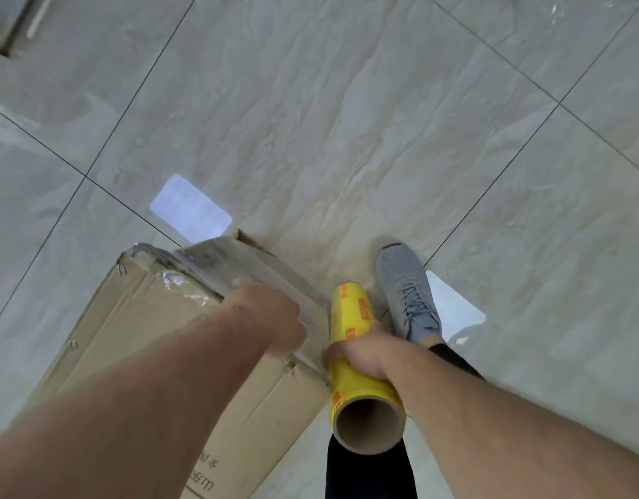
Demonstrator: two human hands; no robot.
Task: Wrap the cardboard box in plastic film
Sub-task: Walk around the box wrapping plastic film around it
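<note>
A brown cardboard box point(141, 318) stands on the floor at the lower left, its far end covered with clear plastic film point(235, 262). My left hand point(271, 318) rests on the box's top right edge over the film, its fingers hidden from view. My right hand point(361, 354) grips a yellow roll of plastic film point(352, 311) around its middle, right beside the box's edge. The roll's open cardboard core point(368, 423) points toward me. A sheet of film stretches from the roll to the box.
Glossy grey tiled floor point(347, 120) lies all around. My foot in a grey shoe point(408, 289) and a dark trouser leg stand just right of the roll. A dark frame edge point(8, 34) sits at the top left corner.
</note>
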